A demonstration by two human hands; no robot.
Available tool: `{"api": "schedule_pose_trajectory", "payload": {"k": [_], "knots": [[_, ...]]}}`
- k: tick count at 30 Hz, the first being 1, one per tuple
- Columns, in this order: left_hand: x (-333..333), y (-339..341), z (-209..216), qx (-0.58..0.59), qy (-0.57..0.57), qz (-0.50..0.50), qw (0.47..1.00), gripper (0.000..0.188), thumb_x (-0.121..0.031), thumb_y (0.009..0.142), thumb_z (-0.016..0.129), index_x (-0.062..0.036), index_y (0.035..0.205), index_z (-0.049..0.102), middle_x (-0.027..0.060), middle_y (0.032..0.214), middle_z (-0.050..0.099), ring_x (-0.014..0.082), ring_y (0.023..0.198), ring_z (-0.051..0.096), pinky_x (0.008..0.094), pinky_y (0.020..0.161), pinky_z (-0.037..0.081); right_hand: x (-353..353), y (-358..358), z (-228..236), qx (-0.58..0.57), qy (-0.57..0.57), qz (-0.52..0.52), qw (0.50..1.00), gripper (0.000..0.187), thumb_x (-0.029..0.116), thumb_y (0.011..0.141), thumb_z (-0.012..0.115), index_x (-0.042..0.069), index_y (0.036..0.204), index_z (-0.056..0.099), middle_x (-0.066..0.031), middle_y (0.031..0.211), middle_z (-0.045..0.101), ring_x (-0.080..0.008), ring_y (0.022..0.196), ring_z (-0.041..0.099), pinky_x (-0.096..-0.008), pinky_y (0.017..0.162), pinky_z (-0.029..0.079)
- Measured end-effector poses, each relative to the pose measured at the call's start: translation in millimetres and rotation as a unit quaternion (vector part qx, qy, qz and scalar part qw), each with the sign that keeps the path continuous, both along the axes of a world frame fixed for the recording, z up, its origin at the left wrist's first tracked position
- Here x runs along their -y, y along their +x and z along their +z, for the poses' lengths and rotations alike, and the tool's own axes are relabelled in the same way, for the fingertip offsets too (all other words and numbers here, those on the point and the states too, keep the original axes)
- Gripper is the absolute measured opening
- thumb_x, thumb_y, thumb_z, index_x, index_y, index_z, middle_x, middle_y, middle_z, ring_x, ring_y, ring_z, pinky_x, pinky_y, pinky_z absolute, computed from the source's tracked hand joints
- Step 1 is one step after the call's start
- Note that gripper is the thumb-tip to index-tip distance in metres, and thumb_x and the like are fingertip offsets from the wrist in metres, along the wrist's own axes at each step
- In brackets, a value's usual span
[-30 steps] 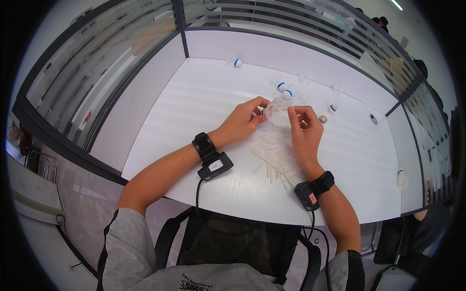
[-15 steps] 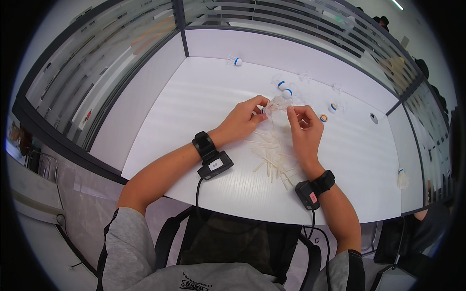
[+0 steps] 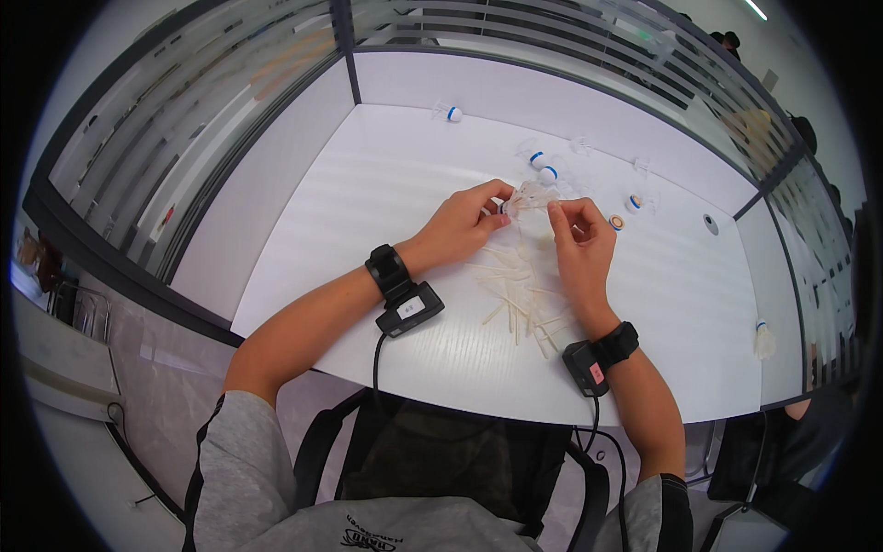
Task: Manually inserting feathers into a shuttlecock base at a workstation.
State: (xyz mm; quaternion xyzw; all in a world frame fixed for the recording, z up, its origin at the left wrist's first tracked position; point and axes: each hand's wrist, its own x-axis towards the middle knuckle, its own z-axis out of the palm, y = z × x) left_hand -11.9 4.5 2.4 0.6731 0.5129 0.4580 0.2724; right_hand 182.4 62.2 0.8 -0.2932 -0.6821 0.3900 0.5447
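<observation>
Over the middle of the white desk, a shuttlecock [image 3: 528, 197] with a pale feather skirt lies tilted to the right. Its base end is gripped between the thumb and fingers of my left hand [image 3: 455, 226], which mostly hide the base. On the other side, my right hand [image 3: 587, 250] has thumb and forefinger pinched on the outer end of a feather from that skirt. Just below both hands spreads a loose pile of pale feathers [image 3: 515, 290], several with bare quills pointing toward me.
Beyond my hands lie two white shuttlecock bases with blue bands [image 3: 537, 160]. Two more bases, one showing a tan ring [image 3: 617, 223], are right of them. One shuttlecock [image 3: 453, 114] rests far left, another [image 3: 762, 339] at the right edge. Low partitions [image 3: 552, 92] enclose the desk [image 3: 368, 166].
My right hand has shifted very slightly right, and the shuttlecock's skirt has turned a little between my hands. Both grips stay the same; the whole view has moved slightly.
</observation>
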Motion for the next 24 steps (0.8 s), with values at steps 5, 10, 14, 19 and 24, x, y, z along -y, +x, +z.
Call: {"api": "schedule_pose_trajectory", "payload": {"k": [5,10,14,19,24], "knots": [[-1.2,-2.1,-1.7,-0.009,-0.002,0.003,1.0,0.029,-0.01,0.094,0.063,-0.0042,0.122,0.059,0.0119,0.108,0.069,0.0228,0.088,0.065,0.0347,0.08,0.052,-0.4,0.4,-0.4,-0.004,-0.003,0.006,1.0,0.014,0.013,0.094,0.07,0.001,0.087,0.066,0.0025,0.076,0.063,-0.0013,0.063,0.051,-0.0199,0.052,0.037],[-0.6,-2.4,-2.2,-0.014,-0.013,0.017,1.0,0.029,-0.011,0.093,0.064,-0.0062,0.122,0.06,0.0112,0.103,0.07,0.0224,0.086,0.066,0.0344,0.079,0.052,-0.2,-0.4,-1.1,-0.014,-0.012,0.016,1.0,0.014,0.012,0.094,0.07,0.001,0.087,0.065,0.0033,0.076,0.061,-0.0005,0.063,0.049,-0.0195,0.052,0.036],[0.5,-1.3,2.3,-0.016,-0.052,0.026,0.998,0.03,-0.01,0.093,0.065,-0.0068,0.122,0.061,0.0107,0.101,0.07,0.021,0.084,0.067,0.0338,0.078,0.052,-0.5,1.5,-0.1,-0.009,-0.013,0.017,1.0,0.014,0.011,0.094,0.07,0.001,0.086,0.065,0.0037,0.076,0.061,-0.0005,0.062,0.048,-0.0193,0.052,0.036],[-1.5,0.5,-2.4,0.006,-0.031,0.013,0.999,0.029,-0.01,0.093,0.065,-0.0061,0.122,0.061,0.0102,0.102,0.07,0.0203,0.084,0.068,0.0335,0.078,0.052,-1.5,0.8,-1.5,-0.015,-0.024,0.015,0.999,0.013,0.013,0.095,0.07,0.002,0.089,0.065,0.0043,0.076,0.06,-0.0001,0.064,0.048,-0.0192,0.053,0.034],[-0.5,1.9,-1.7,0.041,-0.034,-0.014,0.998,0.028,-0.005,0.096,0.061,-0.0001,0.123,0.057,0.0059,0.109,0.065,0.0129,0.088,0.062,0.0291,0.08,0.05,0.2,-0.4,1.7,0.006,-0.024,-0.002,1.0,0.015,0.016,0.093,0.072,0.002,0.094,0.065,0.0036,0.082,0.062,-0.0015,0.066,0.049,-0.0191,0.053,0.036]]}}
